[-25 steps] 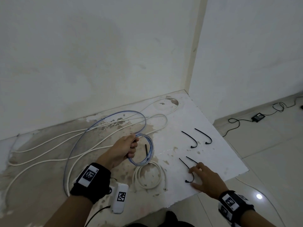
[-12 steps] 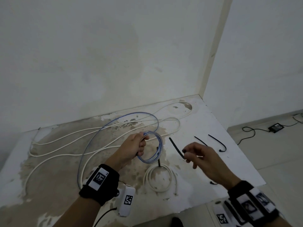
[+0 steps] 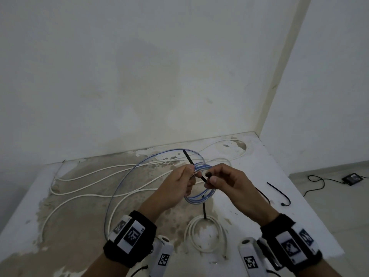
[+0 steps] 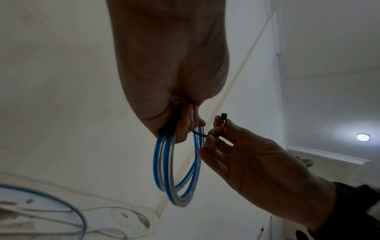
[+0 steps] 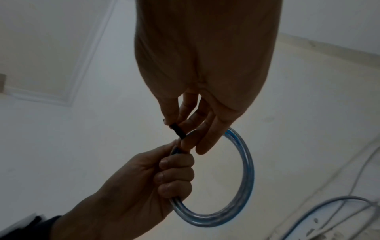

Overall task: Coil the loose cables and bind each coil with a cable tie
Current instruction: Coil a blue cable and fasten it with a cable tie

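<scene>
Above stained slab (image 3: 279, 196), blue coil (image 3: 201, 198) in left fingers (image 3: 187, 172); black tie (image 3: 203, 179) pinched by right fingers (image 3: 212, 177)

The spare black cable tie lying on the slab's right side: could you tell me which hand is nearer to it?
Right. The right hand, pinching another tie, hovers just left of the spare cable tie; the left hand, gripping the blue coil, sits farther left.
</scene>
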A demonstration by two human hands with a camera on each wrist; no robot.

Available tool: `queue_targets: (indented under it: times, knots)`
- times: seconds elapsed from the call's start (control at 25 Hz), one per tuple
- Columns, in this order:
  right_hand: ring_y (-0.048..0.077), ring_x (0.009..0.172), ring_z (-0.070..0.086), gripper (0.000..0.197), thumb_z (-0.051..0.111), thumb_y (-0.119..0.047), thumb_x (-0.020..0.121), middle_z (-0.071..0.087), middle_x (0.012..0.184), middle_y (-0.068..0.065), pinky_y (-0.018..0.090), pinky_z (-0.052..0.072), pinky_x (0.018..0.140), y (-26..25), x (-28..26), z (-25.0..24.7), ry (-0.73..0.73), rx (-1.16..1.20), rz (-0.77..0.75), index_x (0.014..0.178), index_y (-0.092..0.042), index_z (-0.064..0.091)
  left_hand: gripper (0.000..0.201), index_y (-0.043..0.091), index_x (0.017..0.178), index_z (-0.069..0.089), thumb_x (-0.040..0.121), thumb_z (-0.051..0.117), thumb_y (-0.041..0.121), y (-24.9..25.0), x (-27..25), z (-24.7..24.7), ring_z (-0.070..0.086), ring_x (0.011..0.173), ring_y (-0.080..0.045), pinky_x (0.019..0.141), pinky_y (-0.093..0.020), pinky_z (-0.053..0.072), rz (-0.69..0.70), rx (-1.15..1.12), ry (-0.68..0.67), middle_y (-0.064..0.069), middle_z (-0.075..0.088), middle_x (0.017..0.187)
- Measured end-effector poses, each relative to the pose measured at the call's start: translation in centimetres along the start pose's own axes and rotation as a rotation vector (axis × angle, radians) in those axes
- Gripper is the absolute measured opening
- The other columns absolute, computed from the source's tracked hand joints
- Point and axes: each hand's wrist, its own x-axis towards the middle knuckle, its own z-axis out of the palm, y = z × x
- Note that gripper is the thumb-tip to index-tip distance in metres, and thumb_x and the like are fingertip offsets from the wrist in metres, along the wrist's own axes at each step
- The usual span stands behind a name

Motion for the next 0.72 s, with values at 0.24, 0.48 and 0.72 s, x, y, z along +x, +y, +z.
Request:
queue_targets:
  times: [0.24,0.48,0.72]
  knots:
    - [0.012,0.087,0.066,0.011,0.054,-0.003,0.098,0.069,0.090,-0.004,0.021,0.050,0.083,-0.8,0.9,1.2,-0.037,-0.001,-0.122,0.102,-0.006,0.064,0.025,0.016,0.086,0.044,0.106,0.030,0.023,0.4,-0.5,-0.7,0.025,0.047,-0.009,0.047,-0.027,0.023,0.050,0.129,0.071,0.007,0.033,0.057]
    - [0.017,0.093,0.067,0.010,0.053,-0.003,0.098,0.069,0.093,0.001,0.022,0.051,0.087,-0.9,1.4,2.9,-0.083,0.065,-0.166,0.103,-0.001,0.062,0.005,0.015,0.101,0.034,0.103,0.037,0.019,0.7,-0.2,-0.6,0.031,0.042,-0.006,0.044,-0.023,0.026,-0.016,-0.004,0.229,0.002,0.037,0.058]
    - [0.022,0.096,0.068,0.010,0.052,0.005,0.098,0.069,0.095,0.010,0.023,0.051,0.088,-0.3,1.6,3.5,0.037,0.099,-0.240,0.103,0.002,0.061,0.024,0.015,0.123,0.033,0.101,0.043,0.018,1.1,0.0,-0.7,0.031,0.041,-0.007,0.043,-0.023,0.026,-0.081,-0.157,0.319,0.004,0.039,0.054]
